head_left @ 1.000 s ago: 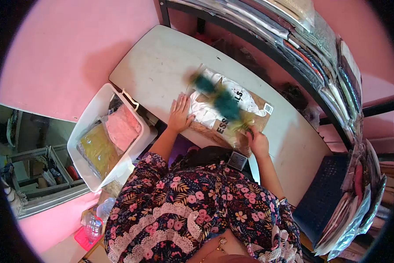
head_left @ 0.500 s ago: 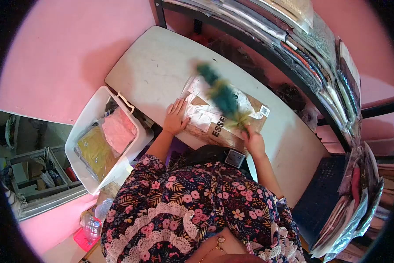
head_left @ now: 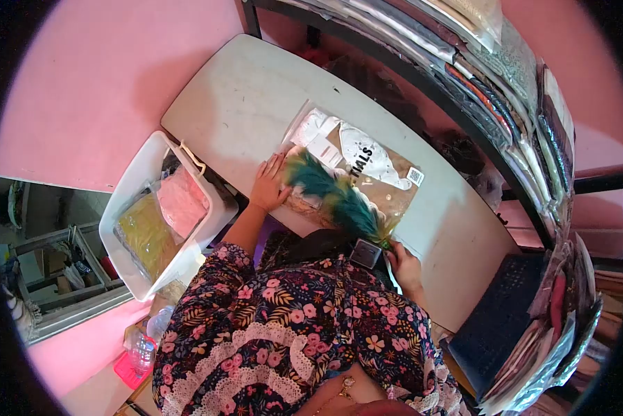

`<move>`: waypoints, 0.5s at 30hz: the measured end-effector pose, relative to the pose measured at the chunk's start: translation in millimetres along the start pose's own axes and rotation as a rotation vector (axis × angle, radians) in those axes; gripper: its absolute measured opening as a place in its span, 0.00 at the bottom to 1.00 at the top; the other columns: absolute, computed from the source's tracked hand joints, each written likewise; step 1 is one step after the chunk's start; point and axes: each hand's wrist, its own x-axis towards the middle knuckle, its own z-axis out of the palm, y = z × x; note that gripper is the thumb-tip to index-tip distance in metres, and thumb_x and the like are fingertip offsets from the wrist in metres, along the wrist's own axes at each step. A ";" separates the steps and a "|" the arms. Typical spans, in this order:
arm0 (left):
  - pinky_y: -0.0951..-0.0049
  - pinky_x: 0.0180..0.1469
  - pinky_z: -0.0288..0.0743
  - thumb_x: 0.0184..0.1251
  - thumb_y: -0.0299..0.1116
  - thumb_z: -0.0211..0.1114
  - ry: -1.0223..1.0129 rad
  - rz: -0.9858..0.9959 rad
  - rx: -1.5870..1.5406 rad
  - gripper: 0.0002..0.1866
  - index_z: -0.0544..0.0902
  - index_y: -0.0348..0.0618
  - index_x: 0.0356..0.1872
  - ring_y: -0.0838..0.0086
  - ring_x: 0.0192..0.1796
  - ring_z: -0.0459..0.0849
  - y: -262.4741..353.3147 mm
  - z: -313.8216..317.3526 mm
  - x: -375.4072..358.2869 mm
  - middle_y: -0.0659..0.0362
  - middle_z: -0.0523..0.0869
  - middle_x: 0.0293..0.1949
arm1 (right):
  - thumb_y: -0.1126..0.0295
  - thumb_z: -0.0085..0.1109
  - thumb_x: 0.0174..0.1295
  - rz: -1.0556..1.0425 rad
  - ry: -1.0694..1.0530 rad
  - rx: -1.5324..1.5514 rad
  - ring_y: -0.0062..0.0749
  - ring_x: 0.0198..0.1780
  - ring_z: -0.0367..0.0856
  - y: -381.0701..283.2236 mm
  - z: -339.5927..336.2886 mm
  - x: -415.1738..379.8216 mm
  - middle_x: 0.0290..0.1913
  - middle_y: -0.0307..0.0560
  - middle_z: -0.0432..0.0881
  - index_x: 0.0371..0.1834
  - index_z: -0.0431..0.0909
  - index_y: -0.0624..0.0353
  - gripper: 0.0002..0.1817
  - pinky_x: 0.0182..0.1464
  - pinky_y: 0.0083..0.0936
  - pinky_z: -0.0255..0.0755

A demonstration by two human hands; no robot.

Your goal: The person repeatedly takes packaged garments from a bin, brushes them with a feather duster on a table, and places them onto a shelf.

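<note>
A clear plastic garment package (head_left: 403, 201) with black lettering and a white-and-brown folded item inside lies on the table. My left hand (head_left: 268, 186) rests on its left edge, fingers stretched out flat. In my right hand (head_left: 404, 265), near the package's lower right corner, is the handle end of a fluffy green and yellow duster (head_left: 339, 197). The duster's fibres lie across the lower part of the package, covering some of the lettering, and its tip reaches close to my left fingers.
The pale table (head_left: 235, 90) curves round the package. On its left stands a white bin (head_left: 107, 232) with a pink and a yellow bagged item. Behind, a dark metal rack (head_left: 408, 66) holds stacked bagged garments (head_left: 491, 90). A dark blue crate (head_left: 495, 326) sits at the right.
My right hand has drawn the duster down toward me, from the package's upper part to its lower edge. More of the package's top now shows. My left hand stays at the left edge.
</note>
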 end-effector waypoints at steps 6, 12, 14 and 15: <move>0.58 0.71 0.45 0.60 0.49 0.54 0.037 0.012 -0.004 0.37 0.58 0.41 0.68 0.61 0.72 0.54 -3.1 2.9 -2.7 0.51 0.59 0.69 | 0.66 0.52 0.63 0.405 0.253 0.111 0.55 0.33 0.81 20.0 6.1 7.8 0.32 0.60 0.81 0.50 0.72 0.55 0.13 0.32 0.42 0.73; 0.58 0.71 0.45 0.60 0.49 0.55 0.046 0.002 -0.021 0.37 0.59 0.41 0.68 0.61 0.71 0.55 0.2 2.1 -8.0 0.51 0.60 0.69 | 0.65 0.51 0.64 -0.027 -0.082 -0.060 0.56 0.37 0.81 3.7 -2.9 -8.8 0.38 0.60 0.81 0.50 0.71 0.55 0.13 0.36 0.45 0.74; 0.59 0.71 0.45 0.60 0.49 0.55 0.049 0.001 -0.024 0.37 0.59 0.42 0.68 0.61 0.71 0.55 0.4 2.8 -5.8 0.51 0.60 0.69 | 0.65 0.51 0.64 0.151 0.017 -0.031 0.56 0.36 0.81 25.3 5.4 -7.1 0.37 0.60 0.81 0.50 0.71 0.55 0.13 0.35 0.44 0.73; 0.59 0.71 0.45 0.59 0.49 0.55 0.050 0.005 -0.021 0.37 0.59 0.41 0.68 0.61 0.71 0.55 -0.8 3.6 -4.4 0.51 0.60 0.69 | 0.65 0.51 0.64 0.329 0.121 0.001 0.55 0.35 0.81 26.5 5.5 -3.6 0.36 0.60 0.81 0.50 0.71 0.55 0.14 0.34 0.44 0.73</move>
